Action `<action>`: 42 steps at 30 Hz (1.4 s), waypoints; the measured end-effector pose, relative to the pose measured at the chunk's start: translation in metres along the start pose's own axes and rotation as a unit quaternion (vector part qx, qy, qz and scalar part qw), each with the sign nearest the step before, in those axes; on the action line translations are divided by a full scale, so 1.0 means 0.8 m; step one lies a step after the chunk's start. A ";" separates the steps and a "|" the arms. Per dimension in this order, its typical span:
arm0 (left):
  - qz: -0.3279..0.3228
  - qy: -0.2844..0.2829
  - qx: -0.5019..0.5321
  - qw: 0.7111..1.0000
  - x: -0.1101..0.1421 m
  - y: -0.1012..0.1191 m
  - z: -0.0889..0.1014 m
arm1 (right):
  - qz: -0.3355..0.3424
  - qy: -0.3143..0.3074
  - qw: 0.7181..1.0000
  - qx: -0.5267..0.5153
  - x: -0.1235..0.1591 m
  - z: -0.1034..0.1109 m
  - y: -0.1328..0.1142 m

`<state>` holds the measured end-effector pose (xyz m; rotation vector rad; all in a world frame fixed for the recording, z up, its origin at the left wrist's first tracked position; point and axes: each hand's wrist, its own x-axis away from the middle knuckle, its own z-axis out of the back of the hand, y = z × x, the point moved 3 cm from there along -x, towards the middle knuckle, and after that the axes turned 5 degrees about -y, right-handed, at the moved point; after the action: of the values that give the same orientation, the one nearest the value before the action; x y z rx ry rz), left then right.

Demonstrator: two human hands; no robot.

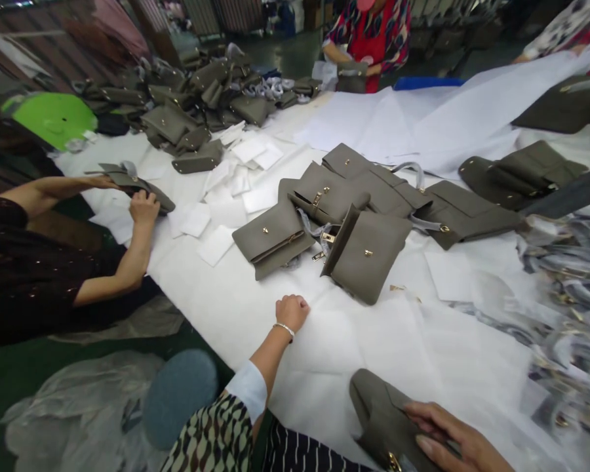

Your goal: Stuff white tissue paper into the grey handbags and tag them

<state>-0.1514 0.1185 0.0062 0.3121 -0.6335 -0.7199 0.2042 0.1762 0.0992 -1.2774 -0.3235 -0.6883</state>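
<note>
My left hand (292, 312) rests as a closed fist on the white sheet (255, 308) covering the table, a bracelet at its wrist, holding nothing that I can see. My right hand (450, 436) lies at the bottom edge with its fingers wrapped over a grey-brown leather handbag (381, 416) that has a gold clasp. Ahead of my left hand lie several more handbags of the same kind, the nearest two (273, 239) (368, 252) showing gold studs.
A person in dark clothing at the left handles a bag (132, 183) with both hands. Another person in red stands at the far end with a bag (351, 75). A heap of bags (191, 105), white paper squares (248, 157), wrapped straps (565, 295) and a green object (54, 118) surround the table.
</note>
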 end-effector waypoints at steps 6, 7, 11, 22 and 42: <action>-0.021 0.007 0.102 0.995 -0.002 -0.007 -0.004 | -0.032 0.061 0.996 -0.048 0.001 -0.002 0.029; -0.028 0.014 0.133 0.991 -0.001 -0.008 0.001 | -0.034 0.072 0.995 -0.053 0.005 0.000 0.029; -0.087 0.044 0.261 0.960 0.020 0.005 0.046 | -0.037 0.112 0.991 -0.063 0.017 0.009 0.023; -0.199 -0.054 0.507 0.837 0.163 0.107 0.151 | 0.174 0.192 0.964 -0.061 -0.022 0.038 -0.126; -0.036 -0.023 0.536 0.843 0.146 0.027 0.126 | 0.140 -0.001 0.958 -0.249 -0.026 -0.011 -0.116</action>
<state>-0.1366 0.0472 0.1440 1.3648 -1.0392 -0.3734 0.1284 0.1617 0.1555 -1.7627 0.0419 -0.5405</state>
